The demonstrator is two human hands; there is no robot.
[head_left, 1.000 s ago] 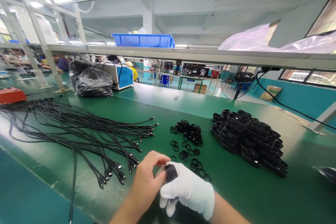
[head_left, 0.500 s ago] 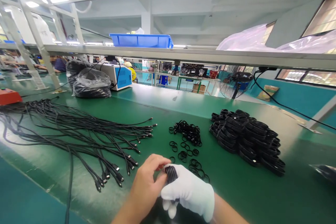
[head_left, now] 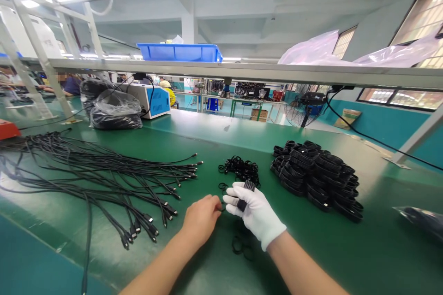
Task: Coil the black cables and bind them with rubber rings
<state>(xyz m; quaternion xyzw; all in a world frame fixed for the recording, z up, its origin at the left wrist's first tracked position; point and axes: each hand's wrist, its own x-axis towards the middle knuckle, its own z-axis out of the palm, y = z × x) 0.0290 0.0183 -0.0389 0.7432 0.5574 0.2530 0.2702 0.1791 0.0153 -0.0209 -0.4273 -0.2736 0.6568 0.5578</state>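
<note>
My right hand [head_left: 258,214], in a white glove, holds a coiled black cable [head_left: 248,185] between thumb and fingers. Beside it, my bare left hand [head_left: 203,215] is low over the table, with thumb and fingertips pinched at a small black rubber ring [head_left: 222,207], mostly hidden. A heap of black rubber rings [head_left: 241,167] lies just beyond my hands. Two more loose rings [head_left: 237,244] rest on the table below my right hand. Loose straight black cables [head_left: 138,168] spread out on the left, their plugs toward me. A pile of coiled cables [head_left: 314,173] is to the right.
The green table [head_left: 194,138] runs under a shelf [head_left: 242,70] bearing a blue tray [head_left: 180,53] and pinkish plastic bags [head_left: 309,50]. At the back left are a plastic bag of black items [head_left: 116,108] and a blue-and-white machine [head_left: 157,101]. A clear bag [head_left: 418,219] lies at right.
My hands have moved apart. The right hand has gone up and forward with the coiled cable, and the left has dropped to the table at a ring. The view has shifted slightly.
</note>
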